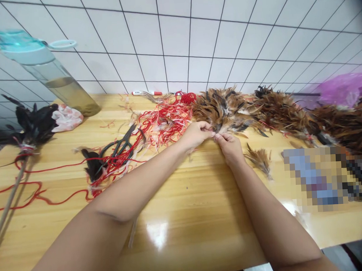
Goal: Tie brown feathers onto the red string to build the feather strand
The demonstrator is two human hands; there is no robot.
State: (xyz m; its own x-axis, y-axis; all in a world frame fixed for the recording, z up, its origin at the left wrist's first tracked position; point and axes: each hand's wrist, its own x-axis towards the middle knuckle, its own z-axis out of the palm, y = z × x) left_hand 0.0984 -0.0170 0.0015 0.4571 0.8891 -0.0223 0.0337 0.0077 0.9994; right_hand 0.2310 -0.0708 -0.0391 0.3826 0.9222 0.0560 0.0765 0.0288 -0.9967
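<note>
Both my hands meet at the near edge of a heap of brown feathers (225, 109) on the wooden table (178, 208). My left hand (196, 134) is closed, its fingertips pinching at the feather quills. My right hand (228, 147) is closed too, pinching the same bunch from the right. Left of my hands lies a tangle of red string (162, 124) with black scissors (121, 148) in it. A small loose tuft of brown feathers (259, 159) lies just right of my right hand.
A clear bottle with a teal cap (47, 73) stands at the back left beside a crumpled plastic bag (66, 117). A stick with black feathers (29, 131) lies at the left. More brown feathers (335, 123) and a purple bag (345, 88) fill the right. White tiled wall behind.
</note>
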